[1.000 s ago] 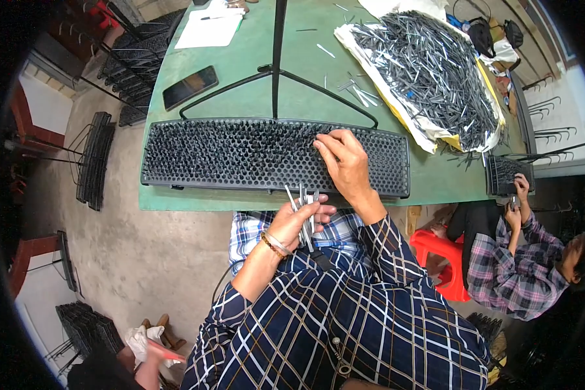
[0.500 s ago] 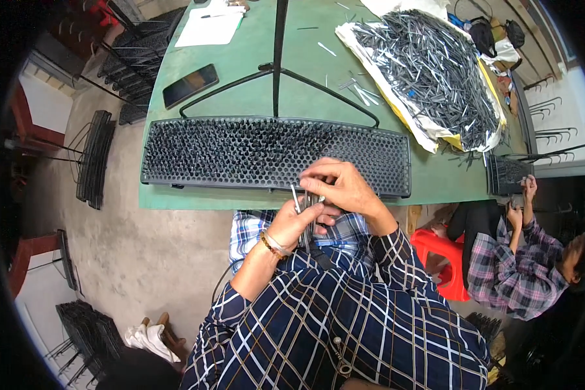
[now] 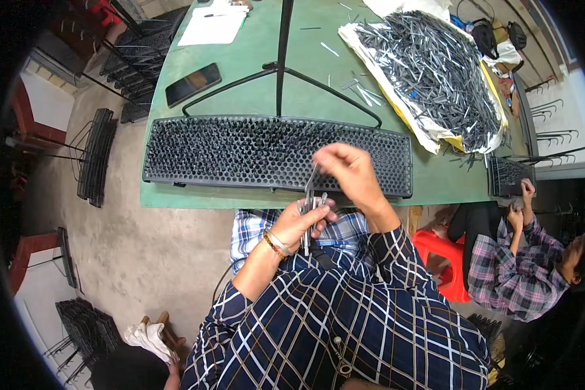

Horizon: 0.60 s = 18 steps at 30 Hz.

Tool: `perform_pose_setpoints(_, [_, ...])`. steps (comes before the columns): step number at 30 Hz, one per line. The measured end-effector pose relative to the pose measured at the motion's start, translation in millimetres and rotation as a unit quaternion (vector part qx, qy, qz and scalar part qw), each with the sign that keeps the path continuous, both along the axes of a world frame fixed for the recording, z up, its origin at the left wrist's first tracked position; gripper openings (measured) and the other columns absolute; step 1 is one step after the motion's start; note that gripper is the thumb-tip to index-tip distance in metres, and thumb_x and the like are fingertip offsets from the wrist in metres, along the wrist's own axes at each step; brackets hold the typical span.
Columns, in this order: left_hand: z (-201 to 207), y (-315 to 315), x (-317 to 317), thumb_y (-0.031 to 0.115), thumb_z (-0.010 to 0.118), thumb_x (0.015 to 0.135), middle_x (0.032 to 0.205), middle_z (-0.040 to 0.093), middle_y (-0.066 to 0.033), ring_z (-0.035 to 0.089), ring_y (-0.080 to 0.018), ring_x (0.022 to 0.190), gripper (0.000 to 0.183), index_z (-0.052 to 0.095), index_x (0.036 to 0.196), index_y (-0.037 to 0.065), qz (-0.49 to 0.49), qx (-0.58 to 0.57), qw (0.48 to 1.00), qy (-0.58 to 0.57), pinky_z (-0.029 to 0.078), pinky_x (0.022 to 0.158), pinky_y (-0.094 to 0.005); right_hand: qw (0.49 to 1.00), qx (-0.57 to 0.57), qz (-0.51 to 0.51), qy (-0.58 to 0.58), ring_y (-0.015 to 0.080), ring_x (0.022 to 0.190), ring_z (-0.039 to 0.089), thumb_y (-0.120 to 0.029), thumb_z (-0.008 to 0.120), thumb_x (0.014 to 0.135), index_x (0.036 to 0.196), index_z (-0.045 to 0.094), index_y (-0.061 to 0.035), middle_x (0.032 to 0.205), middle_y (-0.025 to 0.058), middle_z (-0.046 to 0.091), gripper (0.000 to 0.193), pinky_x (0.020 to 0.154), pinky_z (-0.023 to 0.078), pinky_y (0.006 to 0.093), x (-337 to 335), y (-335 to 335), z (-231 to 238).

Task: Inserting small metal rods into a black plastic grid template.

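Green table (image 3: 445, 181) in a workroom, a black perforated rack (image 3: 391, 162) along its near edge

The concrete floor (image 3: 162, 250) spreads to the left of the table, with dark racks (image 3: 96, 156) standing on it. A black rod frame (image 3: 282, 71) rises behind the perforated rack. Dark tips crowd the rack's left and middle holes, while those toward the right end look bare.

The person's left hand (image 3: 303, 224) is just below the rack's near edge, its fingers curled around a small bundle of thin strips (image 3: 307, 242) with the thumb laid across them. The right hand (image 3: 352, 177) is over the right half of the rack, thumb and forefinger brought together at the upper end of one slim dark strip (image 3: 311, 179), whose lower end meets the bundle; the fingertips are slightly blurred.

On the table's far right, a heap of grey and black strips (image 3: 429, 78) fills a white and yellow sack (image 3: 424, 138), with a few loose strips (image 3: 365, 94) beside it. A dark phone (image 3: 193, 85) lies to the left of the frame, near a white sheet (image 3: 209, 31) with a pen (image 3: 218, 14) on it; any writing there is too small to read. At right, a co-worker (image 3: 520, 273) in a plaid shirt sits near a red stool (image 3: 448, 263), hands close to a similar rack (image 3: 508, 177)
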<state>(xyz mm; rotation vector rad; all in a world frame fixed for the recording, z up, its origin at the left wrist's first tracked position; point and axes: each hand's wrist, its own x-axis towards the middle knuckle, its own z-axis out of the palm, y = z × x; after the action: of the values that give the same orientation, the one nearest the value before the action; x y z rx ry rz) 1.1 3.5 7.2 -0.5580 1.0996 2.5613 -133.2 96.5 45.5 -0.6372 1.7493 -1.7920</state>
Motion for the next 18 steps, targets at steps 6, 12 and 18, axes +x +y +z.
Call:
perform_pose_setpoints(6, [-6,1,-3,0.016,0.058,0.088,0.087,0.063,-0.0085,0.052,-0.0074,0.066,0.024,0.057,0.107,0.001,0.044,0.048,0.998,-0.023,0.042,0.053,-0.0197,0.958,0.056,-0.147,0.239,0.0092,0.069,0.058,-0.011,0.063,0.084,0.090,0.065,0.0012,0.081,0.0060,0.065,0.014,0.061,0.046,0.0225,-12,-11,-8])
perform_pose_setpoints(12, [-10,-3,-1,0.014,0.056,0.089,0.093,0.063,-0.0112,0.056,-0.0094,0.072,0.024,0.056,0.109,0.000,0.051,0.078,0.996,-0.014,0.047,0.061,-0.0212,0.910,0.060,-0.155,0.380,0.0186,0.072,0.061,-0.009,0.065,0.080,0.088,0.066,0.0007,0.083,0.0106,0.064,0.012,0.062,0.048,0.0269,-11,-14,-28])
perform_pose_setpoints(18, [-6,-4,-1,0.014,0.054,0.089,0.098,0.063,-0.0140,0.062,-0.0165,0.082,0.024,0.054,0.108,-0.001,0.042,0.067,0.996,-0.032,0.052,0.070,-0.0272,0.852,0.078,-0.132,0.501,0.0241,0.078,0.059,-0.007,0.068,0.074,0.083,0.066,-0.0026,0.085,0.0081,0.060,0.010,0.069,0.046,0.0328,-7,-16,-16])
